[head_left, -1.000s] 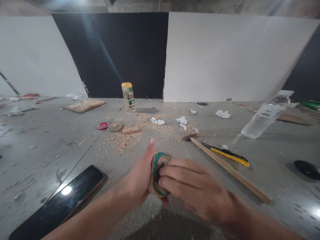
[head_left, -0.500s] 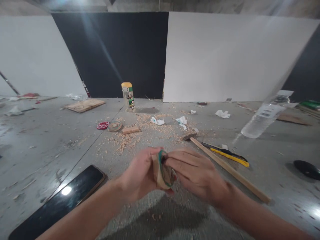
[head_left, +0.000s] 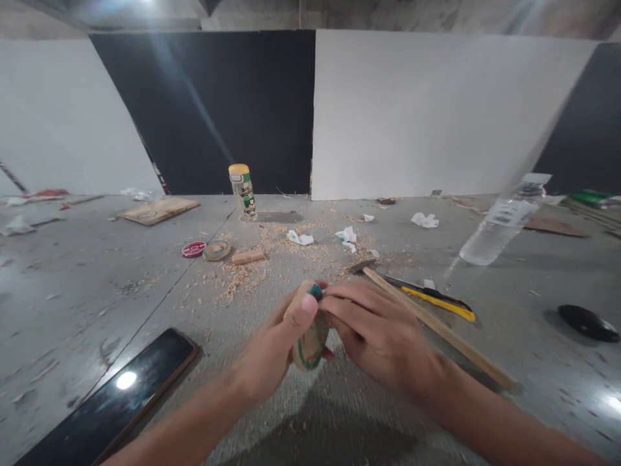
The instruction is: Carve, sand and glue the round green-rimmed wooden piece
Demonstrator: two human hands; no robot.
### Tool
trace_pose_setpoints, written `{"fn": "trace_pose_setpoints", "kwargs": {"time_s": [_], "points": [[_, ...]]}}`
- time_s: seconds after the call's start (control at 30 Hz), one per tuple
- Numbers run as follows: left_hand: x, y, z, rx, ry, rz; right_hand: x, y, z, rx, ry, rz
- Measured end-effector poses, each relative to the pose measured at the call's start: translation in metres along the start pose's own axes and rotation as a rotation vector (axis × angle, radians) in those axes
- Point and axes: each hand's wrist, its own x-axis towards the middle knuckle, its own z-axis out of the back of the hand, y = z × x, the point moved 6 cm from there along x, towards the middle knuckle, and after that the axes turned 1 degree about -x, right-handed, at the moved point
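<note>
My left hand [head_left: 279, 336] is wrapped round a small round wooden piece [head_left: 310, 343] with green paint along its rim, the thumb lying over its upper edge. The piece is tilted above the floor, its broad face turned toward my right hand [head_left: 376, 323]. The bent fingers of that hand are pressed together at the green rim; a tiny pale bit shows at their tips, too small to name. Behind the hands lie a wooden disc with a greenish ring [head_left: 217, 250], a red round tin lid [head_left: 194, 249] and a short wood block [head_left: 249, 257].
A hammer [head_left: 436, 327] and a yellow utility knife [head_left: 439, 304] lie at right, near a clear water bottle [head_left: 502, 223] and a black mouse [head_left: 587, 322]. At left is a phone [head_left: 116, 401]. Wood shavings [head_left: 242, 278], crumpled tissues [head_left: 347, 235] and a yellow-capped bottle [head_left: 243, 191] are farther back.
The wooden piece has turned in my left hand, whose thumb now crosses its upper edge. My right fingers stay at the rim. The view has shifted slightly.
</note>
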Motion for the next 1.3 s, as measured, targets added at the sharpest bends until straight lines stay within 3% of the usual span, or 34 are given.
{"fn": "trace_pose_setpoints", "kwargs": {"time_s": [0.2,0.4,0.57,0.7,0.93,1.3], "points": [[0.000,-0.004,-0.008,-0.203,-0.123,-0.022,-0.003,-0.002,-0.008,-0.093,0.093,-0.015],[0.000,-0.006,-0.007,0.000,-0.128,-0.040,-0.003,0.003,-0.008,-0.073,0.102,-0.009],[-0.001,0.002,-0.008,0.066,-0.124,0.122,0.003,0.019,-0.001,-0.033,0.112,0.116],[-0.003,0.001,-0.009,0.056,-0.150,0.219,0.005,0.016,0.000,-0.073,0.106,0.124],[-0.004,-0.008,-0.015,0.067,-0.114,0.204,0.000,0.011,0.000,0.033,0.046,0.070],[0.000,0.005,-0.008,0.062,-0.155,0.163,-0.005,0.006,-0.004,-0.003,0.013,0.039]]}}
